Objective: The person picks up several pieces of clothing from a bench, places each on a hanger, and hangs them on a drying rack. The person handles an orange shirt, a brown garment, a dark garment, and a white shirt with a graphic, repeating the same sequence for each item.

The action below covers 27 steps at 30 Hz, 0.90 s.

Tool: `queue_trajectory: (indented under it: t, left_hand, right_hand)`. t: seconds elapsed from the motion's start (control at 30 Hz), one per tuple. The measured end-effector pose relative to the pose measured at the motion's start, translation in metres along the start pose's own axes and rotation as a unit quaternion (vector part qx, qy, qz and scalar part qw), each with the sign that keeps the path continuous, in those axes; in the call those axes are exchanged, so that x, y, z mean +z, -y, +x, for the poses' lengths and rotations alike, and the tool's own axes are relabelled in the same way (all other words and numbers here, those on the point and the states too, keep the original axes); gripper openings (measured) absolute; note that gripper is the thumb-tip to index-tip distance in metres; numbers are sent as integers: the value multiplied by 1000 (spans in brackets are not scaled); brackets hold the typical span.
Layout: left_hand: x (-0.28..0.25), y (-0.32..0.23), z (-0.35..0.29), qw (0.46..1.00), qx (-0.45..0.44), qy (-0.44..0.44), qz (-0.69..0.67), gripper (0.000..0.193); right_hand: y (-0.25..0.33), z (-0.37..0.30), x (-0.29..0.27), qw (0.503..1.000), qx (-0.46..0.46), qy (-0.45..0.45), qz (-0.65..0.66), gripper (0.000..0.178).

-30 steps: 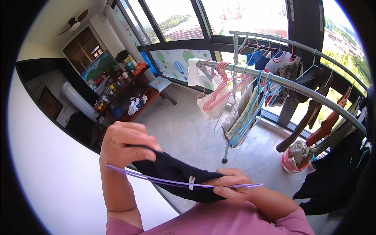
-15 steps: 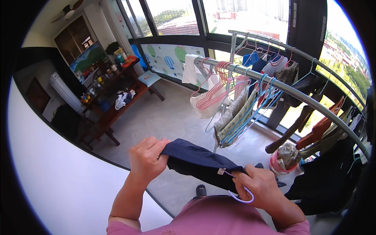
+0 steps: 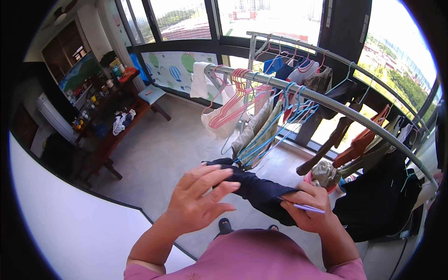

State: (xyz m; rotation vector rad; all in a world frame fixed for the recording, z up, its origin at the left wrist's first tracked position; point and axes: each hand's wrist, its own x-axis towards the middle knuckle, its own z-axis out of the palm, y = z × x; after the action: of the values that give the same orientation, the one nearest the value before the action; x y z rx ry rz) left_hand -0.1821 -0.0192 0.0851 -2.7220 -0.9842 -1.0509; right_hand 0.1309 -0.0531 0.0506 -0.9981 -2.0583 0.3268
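Observation:
A dark navy garment (image 3: pixel 259 190) stretches across in front of my body. My right hand (image 3: pixel 311 221) is closed on its right end and on a lilac hanger (image 3: pixel 311 209), whose end sticks out past the fingers. The rest of the hanger is hidden by cloth and hand. My left hand (image 3: pixel 193 198) is open, its fingers apart over the left part of the garment; whether they touch the cloth I cannot tell.
Ahead, a grey metal rail (image 3: pixel 326 100) carries pink hangers (image 3: pixel 235 105), blue hangers (image 3: pixel 284 128) and clothes. Behind it, another rail holds more clothes. Black cloth (image 3: pixel 373 200) hangs at right, near a bucket (image 3: pixel 332 187) with fabric. A wooden bench (image 3: pixel 114 144) stands at left.
My left hand has let go of the garment's edge and opened. The hanger's hook has turned and now shows almost edge-on. The view has shifted to the right.

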Motion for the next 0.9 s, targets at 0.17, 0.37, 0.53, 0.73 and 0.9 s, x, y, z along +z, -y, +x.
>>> queue_trajectory:
  t: [0.17, 0.37, 0.53, 0.73, 0.9]
  left_hand:
    - [54, 9, 22, 990, 45, 128, -27, 36]
    - [67, 30, 6, 999, 29, -10, 19, 21]
    - [84, 36, -10, 992, 41, 23, 114, 21]
    - [85, 29, -8, 997, -49, -19, 63, 23]
    - [74, 22, -9, 995, -42, -71, -63, 26]
  right_hand:
    - [-5, 10, -15, 999, -22, 30, 16, 39]
    - [-40, -42, -19, 956, 101, 24, -273, 60]
    - [-61, -86, -3, 939, 184, -13, -290, 29]
    - [-23, -85, 3, 985, 127, 107, -45, 32]
    - [-42, -103, -18, 969, 186, -147, -69, 22]
